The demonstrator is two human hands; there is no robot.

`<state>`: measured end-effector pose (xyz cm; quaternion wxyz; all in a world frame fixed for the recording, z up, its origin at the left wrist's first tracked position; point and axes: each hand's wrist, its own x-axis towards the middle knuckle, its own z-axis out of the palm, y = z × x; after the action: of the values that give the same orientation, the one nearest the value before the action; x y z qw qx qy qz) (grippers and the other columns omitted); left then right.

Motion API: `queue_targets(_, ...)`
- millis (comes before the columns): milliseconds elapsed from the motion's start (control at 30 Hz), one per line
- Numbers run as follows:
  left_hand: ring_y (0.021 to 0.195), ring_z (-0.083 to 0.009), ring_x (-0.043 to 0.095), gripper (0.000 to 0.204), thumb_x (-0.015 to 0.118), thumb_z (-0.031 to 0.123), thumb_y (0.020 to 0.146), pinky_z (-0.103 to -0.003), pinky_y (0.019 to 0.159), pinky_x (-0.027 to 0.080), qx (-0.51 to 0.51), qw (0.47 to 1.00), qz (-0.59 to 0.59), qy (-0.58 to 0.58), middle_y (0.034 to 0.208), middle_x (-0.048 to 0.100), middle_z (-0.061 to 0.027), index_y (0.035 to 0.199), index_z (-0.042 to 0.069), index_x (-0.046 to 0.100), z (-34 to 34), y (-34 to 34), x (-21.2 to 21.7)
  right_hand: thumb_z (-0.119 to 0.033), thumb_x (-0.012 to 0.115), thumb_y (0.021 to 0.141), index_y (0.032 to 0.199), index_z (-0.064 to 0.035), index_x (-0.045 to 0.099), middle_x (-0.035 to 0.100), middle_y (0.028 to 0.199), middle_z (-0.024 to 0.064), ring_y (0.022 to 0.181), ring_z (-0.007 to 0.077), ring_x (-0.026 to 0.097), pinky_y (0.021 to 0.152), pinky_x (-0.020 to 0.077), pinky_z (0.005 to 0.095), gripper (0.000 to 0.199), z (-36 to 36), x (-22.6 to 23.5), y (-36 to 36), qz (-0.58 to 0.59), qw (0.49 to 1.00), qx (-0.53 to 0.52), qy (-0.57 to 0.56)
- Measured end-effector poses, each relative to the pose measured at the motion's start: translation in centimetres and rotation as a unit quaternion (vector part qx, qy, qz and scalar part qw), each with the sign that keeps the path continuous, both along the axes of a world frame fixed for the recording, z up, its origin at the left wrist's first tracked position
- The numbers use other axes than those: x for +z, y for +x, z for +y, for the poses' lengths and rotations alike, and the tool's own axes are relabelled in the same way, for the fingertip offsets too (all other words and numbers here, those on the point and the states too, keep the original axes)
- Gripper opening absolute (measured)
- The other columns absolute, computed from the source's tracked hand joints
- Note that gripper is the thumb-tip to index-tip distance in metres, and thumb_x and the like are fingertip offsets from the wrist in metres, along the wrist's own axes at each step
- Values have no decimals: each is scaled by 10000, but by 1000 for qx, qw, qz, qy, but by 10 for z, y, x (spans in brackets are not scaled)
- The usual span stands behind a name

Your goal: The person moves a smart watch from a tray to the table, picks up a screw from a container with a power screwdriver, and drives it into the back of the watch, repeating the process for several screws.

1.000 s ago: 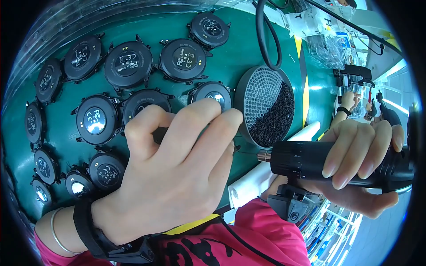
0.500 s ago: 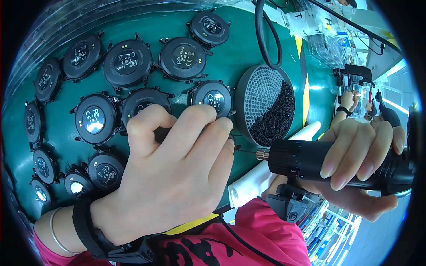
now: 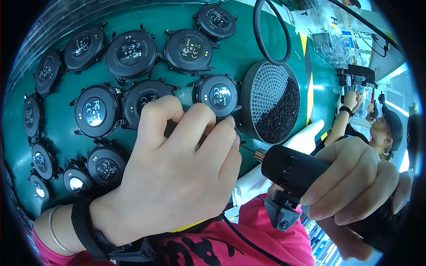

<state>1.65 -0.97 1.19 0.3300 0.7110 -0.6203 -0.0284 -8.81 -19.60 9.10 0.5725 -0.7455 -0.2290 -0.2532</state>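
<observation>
worktop (image 3: 230, 66): green surface that fills most of the view, with a yellow stripe (image 3: 309, 84) running down its right side.
watch bodies: many round black strapless cases lie face down on the green, spread in loose rows from the far left edge to the top centre.
nearest case (image 3: 218, 95): lies just left of the dish, touching nothing else that can be made out.
round dish (image 3: 271, 103): grey, honeycomb-patterned floor, lying right of centre; tiny black screws (image 3: 280, 116) heaped in its lower right half.
black cable (image 3: 270, 40): loops over the green above the dish.
clear plastic bags (image 3: 328, 31): piled at the far right end.
</observation>
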Motion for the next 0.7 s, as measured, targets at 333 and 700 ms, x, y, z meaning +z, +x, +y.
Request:
queue_targets(333,956,-237,573,423,786,187,613,-455,818,383,-19,999,-29,-11,1139,626,-73,995,34,687,-1,2,2,-429,744,822,1139,18,407,578,827,97,551,169,641,460,534,225,643,-16,10,-1,43,999,11,8)
queue_targets(700,1052,-314,566,495,737,28,653,-435,915,374,6,1000,12,-1,1174,610,-103,1129,32,600,-14,31,21,-496,598,882,1180,10,405,528,841,99,591,192,586,526,489,340,619,-10,-18,3,-92,967,-169,167)
